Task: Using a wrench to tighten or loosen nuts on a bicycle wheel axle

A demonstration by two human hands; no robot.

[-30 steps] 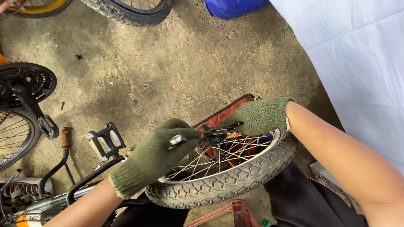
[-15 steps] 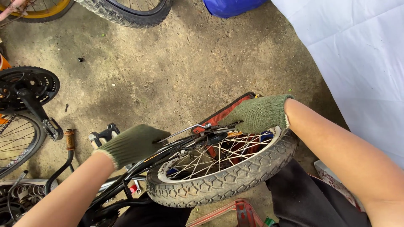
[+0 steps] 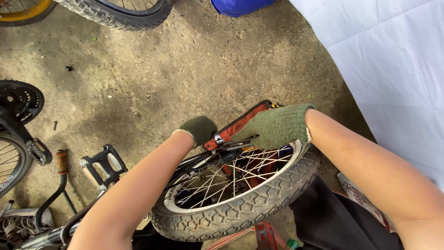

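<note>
A small bicycle wheel (image 3: 240,210) with a knobby tyre, white rim and thin spokes stands upright just in front of me. My right hand (image 3: 277,126), in a green knit glove, lies palm down over the wheel's top, its fingers curled on the dark bicycle frame (image 3: 229,144) there. My left hand (image 3: 200,128), in a darker green glove, reaches past the wheel to the edge of a red case (image 3: 240,121) lying on the ground. Its fingers curl downward out of sight, so I cannot see whether it holds anything.
A black pedal (image 3: 102,164) and a brown handlebar grip (image 3: 61,161) sit at the lower left. Another bicycle's chainring (image 3: 18,99) lies at the left edge. A big tyre (image 3: 115,11) and a blue object (image 3: 238,5) are at the top. White sheet (image 3: 393,69) covers the right.
My left hand left the wheel's hub, where it held a shiny tool, swung left toward the pedal, then moved forward to the red case. The right hand stayed put.
</note>
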